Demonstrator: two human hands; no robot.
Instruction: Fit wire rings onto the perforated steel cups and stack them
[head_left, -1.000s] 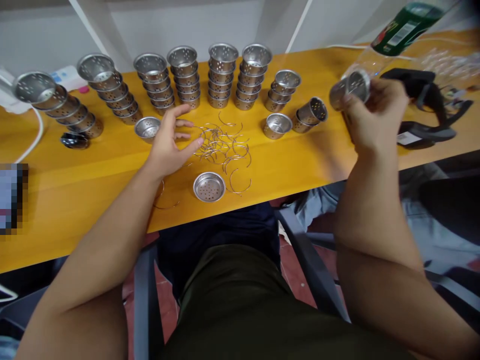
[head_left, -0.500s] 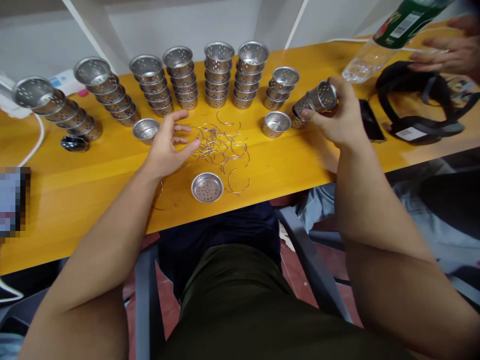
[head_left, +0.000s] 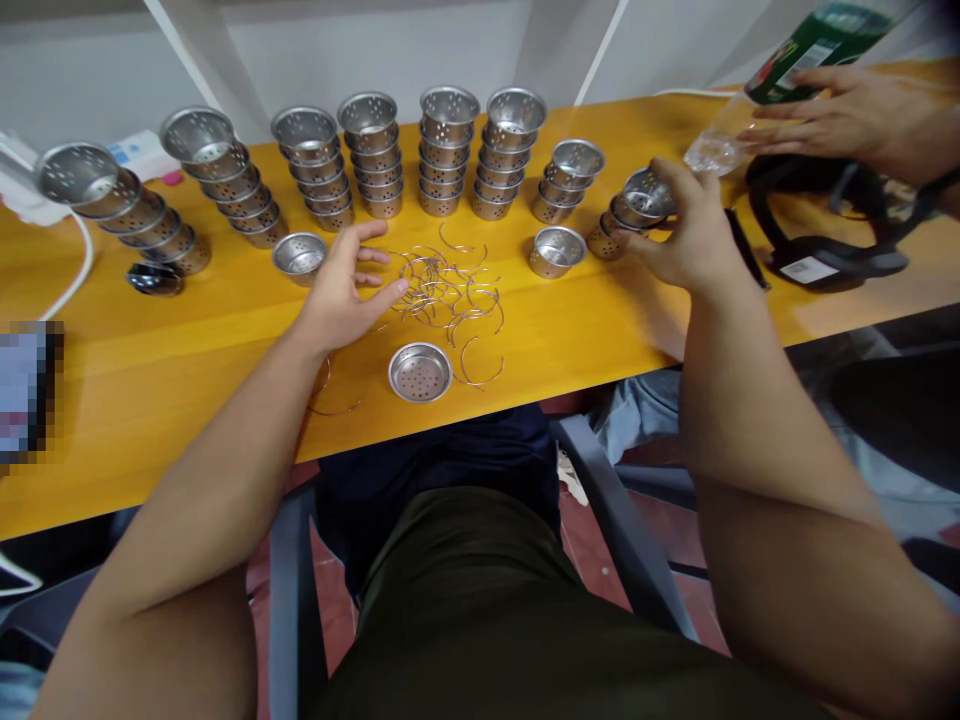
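My right hand (head_left: 696,238) has thumb and fingers round the upper part of a short stack of perforated metal cups (head_left: 643,200) at the right. The stack leans slightly, and its lower cup meets the table. My left hand (head_left: 346,292) is open, fingers spread, beside a loose heap of thin curved metal wires (head_left: 450,290); nothing shows in it. A single metal cup (head_left: 300,257) stands just behind my left wrist. Another cup (head_left: 557,253) is left of my right hand. Near the front edge sits a shallow perforated cup (head_left: 420,374).
Several tall cup stacks (head_left: 444,150) line the back of the yellow table (head_left: 225,400). Another person's hand (head_left: 847,115) is at a plastic bottle (head_left: 810,50) on the right, above a black headset (head_left: 832,255). A dark glossy object (head_left: 154,279) lies at left.
The cups in my right hand have come down and tilted more upright over the lower cup. The other person's hand has moved left to the bottle. My left hand keeps its pose.
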